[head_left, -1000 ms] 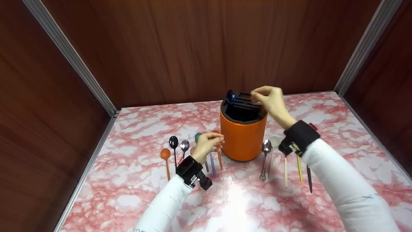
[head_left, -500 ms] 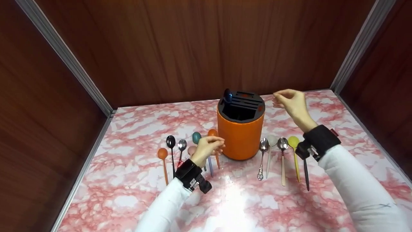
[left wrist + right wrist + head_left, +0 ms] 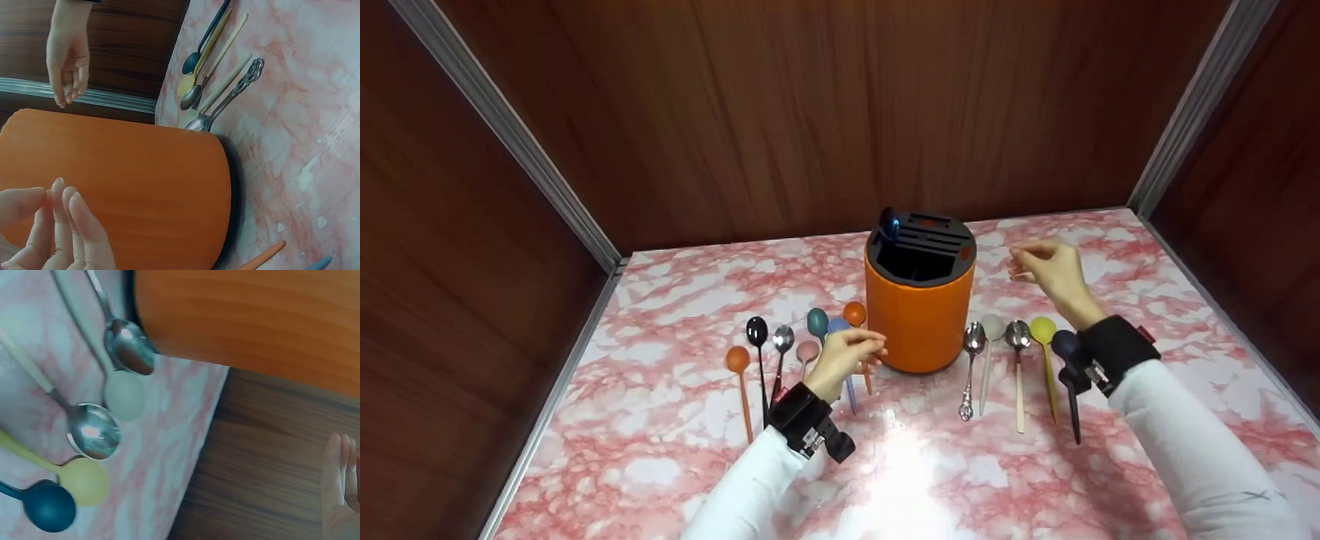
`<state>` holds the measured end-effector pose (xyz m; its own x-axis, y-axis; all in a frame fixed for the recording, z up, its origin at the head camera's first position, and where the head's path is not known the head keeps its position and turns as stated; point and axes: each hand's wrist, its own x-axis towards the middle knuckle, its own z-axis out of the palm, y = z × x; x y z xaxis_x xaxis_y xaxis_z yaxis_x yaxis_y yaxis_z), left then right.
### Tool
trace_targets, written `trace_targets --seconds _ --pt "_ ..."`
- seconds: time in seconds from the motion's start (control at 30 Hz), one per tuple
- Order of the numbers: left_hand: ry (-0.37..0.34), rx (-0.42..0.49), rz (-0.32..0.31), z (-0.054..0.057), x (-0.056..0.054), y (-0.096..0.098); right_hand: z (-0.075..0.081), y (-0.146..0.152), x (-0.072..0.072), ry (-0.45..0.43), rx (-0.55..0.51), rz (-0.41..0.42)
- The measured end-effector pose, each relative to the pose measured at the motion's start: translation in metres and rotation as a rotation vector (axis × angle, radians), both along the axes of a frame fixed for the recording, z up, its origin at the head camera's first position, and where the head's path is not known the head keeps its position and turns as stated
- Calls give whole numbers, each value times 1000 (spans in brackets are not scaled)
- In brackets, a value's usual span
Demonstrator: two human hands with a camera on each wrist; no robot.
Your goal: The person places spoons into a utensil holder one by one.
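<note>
An orange cylindrical utensil holder (image 3: 919, 330) with a black slotted top stands mid-table. A shiny dark blue spoon (image 3: 890, 225) sticks up from its back left. My left hand (image 3: 846, 358) hovers at the holder's front left, fingers loosely bent, thumb near the fingertips, holding nothing. Below it lie a lavender spoon (image 3: 838, 325) and a pink spoon (image 3: 808, 350), partly hidden. Right of the holder, my right hand (image 3: 1057, 276) hangs in the air with relaxed, empty fingers. Nearest beneath it are a yellow spoon (image 3: 1043, 330) and a navy spoon (image 3: 1064, 343).
Left of the holder lie an orange spoon (image 3: 737, 360), a black spoon (image 3: 757, 331), a silver spoon (image 3: 784, 339), a teal spoon (image 3: 817, 322) and another orange spoon (image 3: 854, 313). On the right are an ornate silver spoon (image 3: 129, 346), a pale spoon (image 3: 125, 395) and a cream-handled spoon (image 3: 94, 431).
My right hand has moved from above the holder's top out to the right, then lower over the spoons there. The left hand has barely moved.
</note>
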<state>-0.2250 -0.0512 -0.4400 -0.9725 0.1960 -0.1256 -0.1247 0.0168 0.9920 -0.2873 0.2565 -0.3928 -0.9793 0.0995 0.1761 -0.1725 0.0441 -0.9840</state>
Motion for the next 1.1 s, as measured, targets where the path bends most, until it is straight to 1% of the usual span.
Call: trace_targets --seconds 0.13,0.23,0.37,0.57,0.73,0.9,1.03,1.1 --pt "-4 6 -9 -3 2 2 -13 4 1 -17 36 -4" --pt "-16 4 -13 -6 3 3 -21 6 2 -56 56 -8" --pt "-28 14 -19 -10 5 5 -35 7 3 -104 45 15" --pt "-47 49 -33 -16 7 7 -54 8 7 -126 83 30" --pt "-64 39 -48 -22 8 7 -70 7 10 -188 88 36" --pt "-72 24 -55 -26 11 8 -81 3 13 -223 126 55" --pt "-86 20 -53 -30 13 8 -88 -1 14 -229 181 48" --pt "-89 12 -53 -33 13 9 -93 -2 15 -237 190 44"
